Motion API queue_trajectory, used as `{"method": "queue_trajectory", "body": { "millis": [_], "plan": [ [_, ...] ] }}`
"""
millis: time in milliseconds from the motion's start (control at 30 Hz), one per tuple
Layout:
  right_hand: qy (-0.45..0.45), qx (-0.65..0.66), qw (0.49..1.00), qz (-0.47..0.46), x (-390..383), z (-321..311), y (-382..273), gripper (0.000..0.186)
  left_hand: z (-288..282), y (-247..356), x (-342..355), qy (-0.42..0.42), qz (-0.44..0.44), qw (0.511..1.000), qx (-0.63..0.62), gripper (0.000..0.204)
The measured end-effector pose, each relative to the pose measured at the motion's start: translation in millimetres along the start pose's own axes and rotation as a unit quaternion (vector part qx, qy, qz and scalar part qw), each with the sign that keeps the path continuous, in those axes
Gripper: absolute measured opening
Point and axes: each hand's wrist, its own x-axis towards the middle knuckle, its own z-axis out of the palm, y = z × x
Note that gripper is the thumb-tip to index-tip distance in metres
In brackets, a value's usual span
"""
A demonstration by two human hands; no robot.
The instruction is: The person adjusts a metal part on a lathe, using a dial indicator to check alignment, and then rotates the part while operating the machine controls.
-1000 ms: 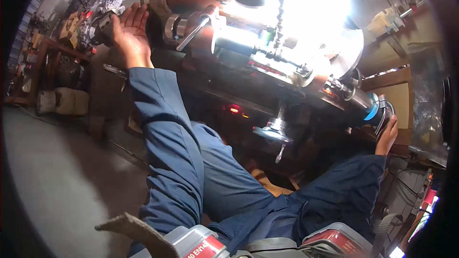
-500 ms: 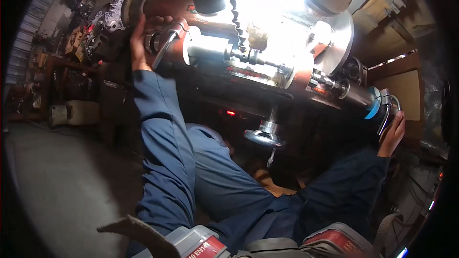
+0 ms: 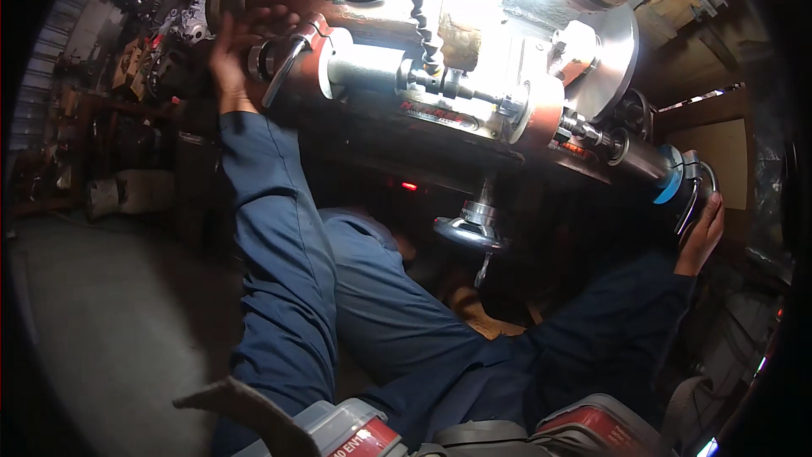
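My left hand point(image 3: 230, 63) is at the left end of a reddish-brown machine, fingers stretched and apart beside the round end knob point(image 3: 260, 60). A chrome lever point(image 3: 286, 72) stands just right of it on the collar. My right hand point(image 3: 704, 233) is closed around the lower part of a curved metal handle point(image 3: 711, 176) at the right end, next to a blue ring point(image 3: 671, 173). A thin stepped metal shaft point(image 3: 457, 87) is held between a silver cylinder point(image 3: 365, 68) and a reddish holder point(image 3: 541, 110). A dark segmented hose point(image 3: 418, 13) hangs down to the shaft.
A large grinding wheel point(image 3: 616, 63) stands behind the holder, under a glaring lamp. A chrome handwheel point(image 3: 470, 232) juts out above my legs. Cluttered metal parts point(image 3: 182, 21) lie at far left. Below me are respirator filter cartridges point(image 3: 359, 427).
My left hand has drawn slightly left off the end knob, and its fingers are straighter. My right hand stays at the curved handle. The whole view has shifted a little.
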Motion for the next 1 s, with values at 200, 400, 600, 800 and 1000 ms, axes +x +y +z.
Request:
{"method": "queue_trajectory", "body": {
  "millis": [200,400,600,800,1000],
  "plan": [
    [-0.020,0.016,1.000,0.016,0.3,-2.9,3.7,0.045,-38.5,11.5,-3.3,0.136,0.192,0.966,-0.110,0.058],
    [-0.012,0.026,1.000,-0.011,-2.1,2.6,1.2,0.044,-34.8,24.1,-10.9,0.178,0.203,0.961,-0.061,0.056],
    [-0.041,-0.022,0.998,-0.042,8.8,-3.1,3.1,0.044,0.9,20.6,-13.6,0.150,0.165,0.974,0.043,0.054],
    [-0.134,-0.046,0.990,0.002,43.9,-1.1,5.1,0.049,20.4,11.1,-17.6,0.110,0.132,0.979,0.112,0.044],
    [-0.259,-0.099,0.961,0.004,88.4,1.2,-2.4,0.048,39.2,-0.6,-33.6,0.089,0.124,0.976,0.157,0.026]
  ]
}}
